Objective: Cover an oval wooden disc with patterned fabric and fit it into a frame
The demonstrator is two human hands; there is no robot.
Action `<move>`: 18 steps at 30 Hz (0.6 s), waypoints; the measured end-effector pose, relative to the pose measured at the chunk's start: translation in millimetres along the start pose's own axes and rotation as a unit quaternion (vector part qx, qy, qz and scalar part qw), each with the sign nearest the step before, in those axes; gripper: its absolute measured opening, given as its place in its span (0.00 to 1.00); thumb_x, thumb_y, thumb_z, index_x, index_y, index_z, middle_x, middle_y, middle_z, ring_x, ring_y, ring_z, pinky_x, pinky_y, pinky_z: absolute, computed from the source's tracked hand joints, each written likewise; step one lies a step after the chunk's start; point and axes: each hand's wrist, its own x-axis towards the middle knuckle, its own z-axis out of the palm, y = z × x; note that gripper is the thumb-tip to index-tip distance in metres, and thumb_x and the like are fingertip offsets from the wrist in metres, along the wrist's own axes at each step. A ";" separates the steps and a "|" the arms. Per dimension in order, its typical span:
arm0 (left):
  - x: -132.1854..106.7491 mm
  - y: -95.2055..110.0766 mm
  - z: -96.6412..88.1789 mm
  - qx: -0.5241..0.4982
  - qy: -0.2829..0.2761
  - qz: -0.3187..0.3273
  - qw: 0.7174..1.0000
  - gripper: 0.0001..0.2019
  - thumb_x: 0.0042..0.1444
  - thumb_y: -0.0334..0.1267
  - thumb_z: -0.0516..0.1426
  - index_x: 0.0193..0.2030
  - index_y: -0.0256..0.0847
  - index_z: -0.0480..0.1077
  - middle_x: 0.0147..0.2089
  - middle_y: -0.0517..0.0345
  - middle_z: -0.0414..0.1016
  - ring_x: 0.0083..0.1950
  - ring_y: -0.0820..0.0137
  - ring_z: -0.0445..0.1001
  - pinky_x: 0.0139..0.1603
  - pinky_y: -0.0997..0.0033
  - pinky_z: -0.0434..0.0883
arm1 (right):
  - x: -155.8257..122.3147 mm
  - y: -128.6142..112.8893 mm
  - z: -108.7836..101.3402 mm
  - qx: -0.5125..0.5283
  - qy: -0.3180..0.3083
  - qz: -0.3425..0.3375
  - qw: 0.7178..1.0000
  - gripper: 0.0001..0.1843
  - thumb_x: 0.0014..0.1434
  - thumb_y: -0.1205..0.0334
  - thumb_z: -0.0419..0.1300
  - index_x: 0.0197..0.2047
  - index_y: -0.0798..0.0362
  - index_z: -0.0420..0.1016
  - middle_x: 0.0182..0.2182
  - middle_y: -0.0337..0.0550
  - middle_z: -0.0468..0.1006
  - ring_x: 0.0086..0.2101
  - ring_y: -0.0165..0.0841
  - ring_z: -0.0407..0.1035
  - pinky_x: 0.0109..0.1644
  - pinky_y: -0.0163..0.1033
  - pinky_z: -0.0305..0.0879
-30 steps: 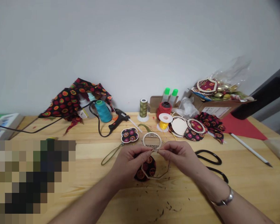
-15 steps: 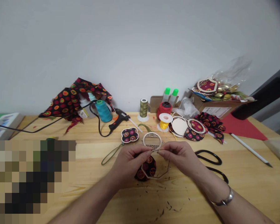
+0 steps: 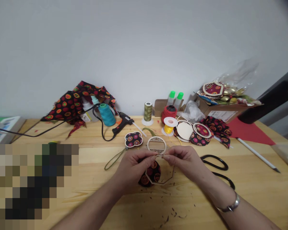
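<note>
on the wooden table (image 3: pixel 254 191), your left hand (image 3: pixel 132 169) and right hand (image 3: pixel 186 163) sit just where they were a second ago. both pinch the top edge of the octagonal wooden frame (image 3: pixel 170 179) at centre, fingertips narrow. the patterned fabric pad (image 3: pixel 155 171) stays behind it. nothing has shifted, so that edge is still being worked.

This is looking like a small craft workshop: a hot glue gun (image 3: pixel 122 124), thread cones (image 3: pixel 106 114), scissors (image 3: pixel 218 169), patterned fabric scraps (image 3: pixel 72 102) and a round wooden lattice frame (image 3: pixel 156 144) are lying across a wooden worktable (image 3: pixel 254 179) that is standing against a plain white wall (image 3: pixel 144 48).
</note>
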 end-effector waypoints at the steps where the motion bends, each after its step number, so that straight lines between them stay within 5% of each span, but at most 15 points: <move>1: 0.0 0.2 0.0 0.003 0.000 0.001 1.000 0.08 0.51 0.38 0.59 0.35 0.43 0.79 0.33 0.58 0.82 0.34 0.68 0.75 0.34 0.73 0.70 | -0.1 -0.1 0.1 0.001 0.001 0.001 1.000 0.13 0.51 0.53 0.62 0.26 0.55 0.75 0.20 0.36 0.68 0.23 0.26 0.58 0.27 0.33 0.55; 18: 0.0 1.7 0.7 0.080 -0.023 0.034 0.996 0.09 0.53 0.38 0.56 0.34 0.40 0.79 0.28 0.58 0.78 0.30 0.70 0.72 0.31 0.74 0.67 | -2.4 1.6 1.7 -0.076 0.003 -0.065 0.995 0.11 0.55 0.58 0.58 0.27 0.55 0.74 0.22 0.38 0.72 0.25 0.28 0.61 0.30 0.34 0.59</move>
